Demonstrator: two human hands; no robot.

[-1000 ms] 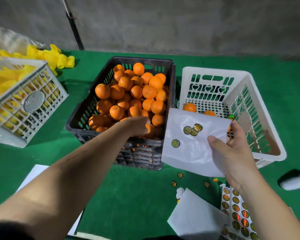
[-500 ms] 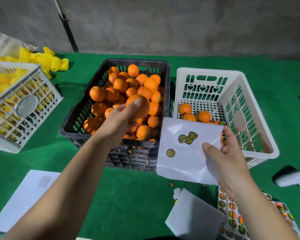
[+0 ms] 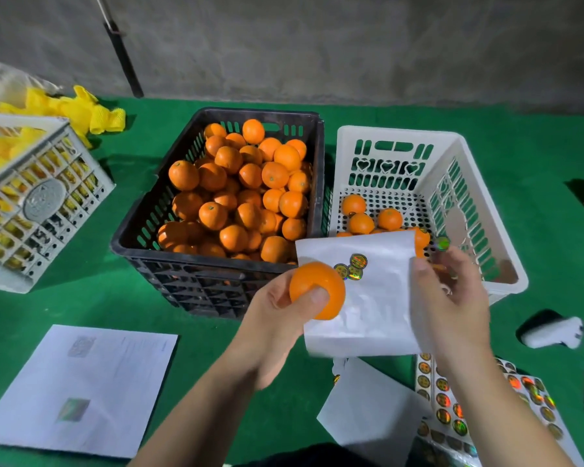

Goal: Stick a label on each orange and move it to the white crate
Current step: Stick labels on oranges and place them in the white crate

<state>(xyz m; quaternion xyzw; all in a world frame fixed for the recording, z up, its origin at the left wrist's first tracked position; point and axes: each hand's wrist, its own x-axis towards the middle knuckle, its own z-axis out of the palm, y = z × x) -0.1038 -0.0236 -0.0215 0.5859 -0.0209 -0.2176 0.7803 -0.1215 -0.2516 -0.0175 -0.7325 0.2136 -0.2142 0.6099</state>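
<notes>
My left hand grips one orange in front of the black crate, which is full of oranges. My right hand pinches a white backing sheet with three round shiny labels near its top. A further label sticks to a fingertip of that hand. The held orange overlaps the sheet's left edge. The white crate stands right of the black one with several oranges on its floor, partly hidden by the sheet.
A grey crate with yellow foam nets stands at the left. White paper lies at the front left. More label sheets and a blank sheet lie at the front right, a white object to the right.
My left hand lifted an orange out of the black crate and carried it toward me, up against the label sheet. My right hand kept hold of the sheet.
</notes>
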